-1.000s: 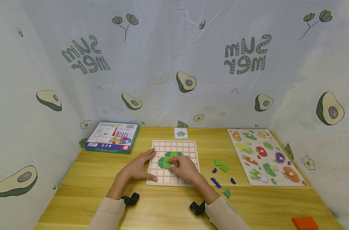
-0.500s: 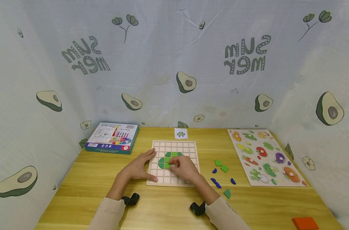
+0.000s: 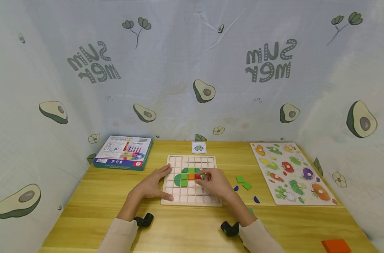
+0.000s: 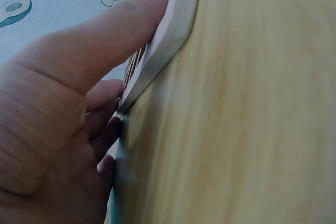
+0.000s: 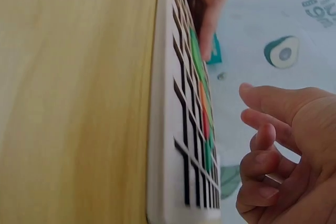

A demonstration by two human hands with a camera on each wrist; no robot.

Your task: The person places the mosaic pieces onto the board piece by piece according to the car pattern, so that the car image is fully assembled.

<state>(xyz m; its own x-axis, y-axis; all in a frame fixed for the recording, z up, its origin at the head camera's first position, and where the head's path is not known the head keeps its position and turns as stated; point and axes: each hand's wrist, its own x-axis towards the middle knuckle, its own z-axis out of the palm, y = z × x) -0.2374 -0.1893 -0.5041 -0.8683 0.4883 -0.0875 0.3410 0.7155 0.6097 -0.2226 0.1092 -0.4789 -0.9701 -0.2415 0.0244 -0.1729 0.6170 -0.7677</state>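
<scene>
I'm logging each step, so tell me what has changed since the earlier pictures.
The right hand has moved right over the grid board, uncovering an orange square. A red piece now shows beside it, near that hand; whether it lay there earlier was hidden. The left hand stays at the board's left edge; the card and the box stay put.

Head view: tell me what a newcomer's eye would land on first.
Probably the green pieces, orange square and red piece near the middle of the wooden board. Next, the colourful vegetable puzzle at the right of the table, then the orange block at the lower right.
</scene>
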